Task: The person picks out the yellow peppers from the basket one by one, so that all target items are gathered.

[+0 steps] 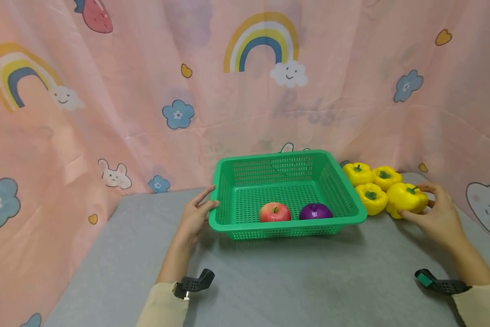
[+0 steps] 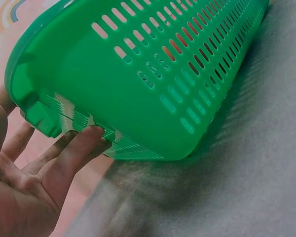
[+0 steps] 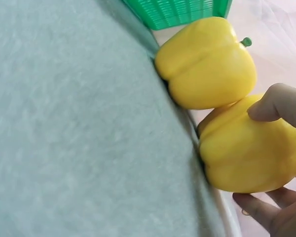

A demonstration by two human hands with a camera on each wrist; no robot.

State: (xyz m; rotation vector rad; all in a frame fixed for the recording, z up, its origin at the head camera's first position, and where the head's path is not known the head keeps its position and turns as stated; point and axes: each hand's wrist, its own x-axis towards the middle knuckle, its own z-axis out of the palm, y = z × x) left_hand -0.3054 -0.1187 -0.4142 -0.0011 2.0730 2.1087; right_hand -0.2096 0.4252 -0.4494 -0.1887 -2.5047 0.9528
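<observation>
A green plastic basket [image 1: 287,229] with slotted walls stands on the grey table. My left hand [image 1: 193,215] grips its left rim, and in the left wrist view the fingertips [image 2: 91,136] press against the outer wall. Inside the basket, near its front wall, lie a red apple [image 1: 275,212] and a shiny round purple thing [image 1: 315,211]. To the right, my right hand [image 1: 439,213] holds a yellow bell pepper [image 1: 404,200] between thumb and fingers. That pepper rests against another yellow bell pepper [image 3: 207,64] in the right wrist view.
Two more yellow bell peppers [image 1: 357,174] sit behind, close by the basket's right side. A pink printed curtain [image 1: 245,113] hangs directly behind the table. The grey tabletop [image 1: 294,281] stretches in front of the basket, between both forearms.
</observation>
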